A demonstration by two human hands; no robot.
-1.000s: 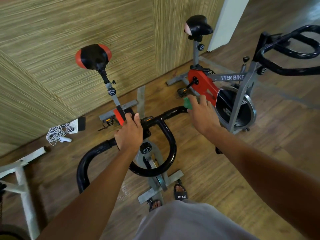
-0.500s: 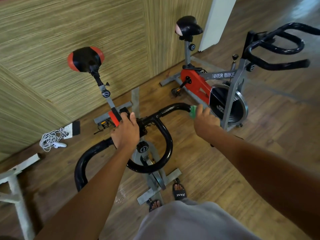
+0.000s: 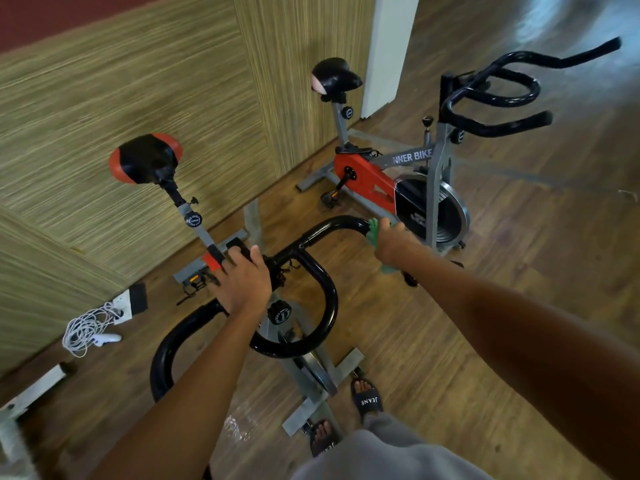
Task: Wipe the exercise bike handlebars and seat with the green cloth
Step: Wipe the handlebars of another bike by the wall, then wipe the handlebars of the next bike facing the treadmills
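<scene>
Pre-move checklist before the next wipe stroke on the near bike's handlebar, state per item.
1. Green cloth in right hand: ok, gripped.
2. Cloth against the handlebar: ok, at the bar's right-hand end.
3. Left hand steadying the bar near the centre: ok.
4. Left curve of the bar wiped: cannot tell.
5. Seat uncovered for a later wipe: ok, nothing on it.
6. Feet beside the bike's base: ok.
</scene>
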